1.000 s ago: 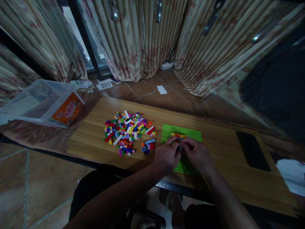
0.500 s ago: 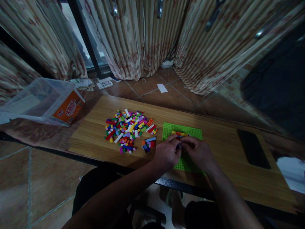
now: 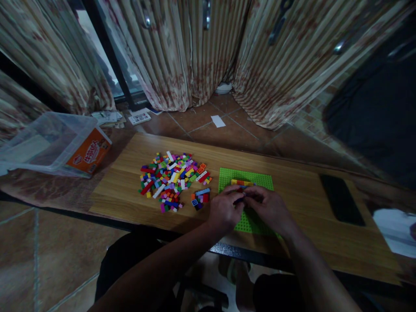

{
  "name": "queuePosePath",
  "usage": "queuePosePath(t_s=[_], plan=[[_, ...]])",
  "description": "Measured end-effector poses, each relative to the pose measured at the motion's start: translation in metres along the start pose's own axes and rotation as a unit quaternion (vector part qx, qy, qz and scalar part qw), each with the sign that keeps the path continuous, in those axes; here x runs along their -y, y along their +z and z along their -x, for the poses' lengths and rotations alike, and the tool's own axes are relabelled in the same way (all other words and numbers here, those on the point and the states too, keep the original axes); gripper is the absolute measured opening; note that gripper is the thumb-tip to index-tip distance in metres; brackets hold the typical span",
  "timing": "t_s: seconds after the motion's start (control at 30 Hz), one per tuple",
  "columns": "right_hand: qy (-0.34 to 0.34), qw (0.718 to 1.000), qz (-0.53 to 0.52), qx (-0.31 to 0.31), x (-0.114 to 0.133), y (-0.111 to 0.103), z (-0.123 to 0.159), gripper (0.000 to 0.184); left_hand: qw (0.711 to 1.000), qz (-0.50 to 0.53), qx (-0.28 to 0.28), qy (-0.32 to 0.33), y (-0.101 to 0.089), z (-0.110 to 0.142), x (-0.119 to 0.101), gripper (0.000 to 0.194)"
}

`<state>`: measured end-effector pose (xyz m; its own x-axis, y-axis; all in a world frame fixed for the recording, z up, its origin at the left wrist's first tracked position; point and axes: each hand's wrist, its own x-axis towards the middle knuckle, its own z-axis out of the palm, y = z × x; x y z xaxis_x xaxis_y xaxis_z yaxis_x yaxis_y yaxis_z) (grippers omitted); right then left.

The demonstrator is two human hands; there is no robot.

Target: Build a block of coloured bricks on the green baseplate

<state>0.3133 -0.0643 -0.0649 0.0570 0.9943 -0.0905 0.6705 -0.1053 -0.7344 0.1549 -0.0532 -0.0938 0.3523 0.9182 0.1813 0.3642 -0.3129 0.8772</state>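
Over a green studded baseplate [image 3: 255, 223], my two hands meet with their fingertips almost together. A small dark toy brick [image 3: 239, 200], bluish or purple, shows between them. My left hand [image 3: 225, 210] is closed on it from the left. Pinched fingers of my right hand [image 3: 267, 207] touch it from the right; their grip is partly hidden. Just beyond the fingers, a row of yellow and orange bricks [image 3: 241, 182] sits on the baseplate, with some red and blue beside it. The hands cover much of this build.
Left of the baseplate lie a small brick cluster [image 3: 200, 197] and a big loose pile of coloured bricks [image 3: 173, 175]. A clear plastic bin [image 3: 56, 143] stands at the far left. A black phone-like slab [image 3: 342, 199] lies on the wooden tabletop [image 3: 302, 208] at right.
The camera view has shifted slightly. My left fingers have turned a little around the dark brick, which shows as a longer strip now. Both hands stay over the baseplate.
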Motion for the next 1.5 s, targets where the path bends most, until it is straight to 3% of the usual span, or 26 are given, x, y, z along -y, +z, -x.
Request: queuePosePath(t_s=[0.27,0.5,0.83,1.07,1.23,1.5], plan=[[0.015,0.999,-0.041,0.029,-0.001,-0.002,0.0,0.019,0.999,0.037,-0.012,-0.003,0.004,-0.002,0.002,0.024],[0.009,0.999,-0.037,0.029,0.003,-0.003,-0.001,0.016,1.0,-0.013,0.001,0.023,0.001,-0.002,0.003,0.024],[-0.004,0.999,-0.029,0.015,0.004,-0.004,0.0,0.022,0.994,-0.072,0.047,0.063,-0.004,-0.004,0.0,0.027],[0.001,1.0,-0.008,-0.001,0.0,-0.002,0.001,0.022,0.99,-0.116,0.074,0.034,-0.006,-0.006,0.001,0.046],[0.009,1.0,-0.026,-0.012,0.0,-0.001,0.003,0.019,0.98,-0.15,0.114,0.062,-0.012,-0.012,-0.001,0.057],[0.003,0.999,-0.035,-0.02,-0.002,0.005,0.002,0.018,0.966,-0.201,0.141,0.086,-0.018,-0.015,-0.004,0.056]])
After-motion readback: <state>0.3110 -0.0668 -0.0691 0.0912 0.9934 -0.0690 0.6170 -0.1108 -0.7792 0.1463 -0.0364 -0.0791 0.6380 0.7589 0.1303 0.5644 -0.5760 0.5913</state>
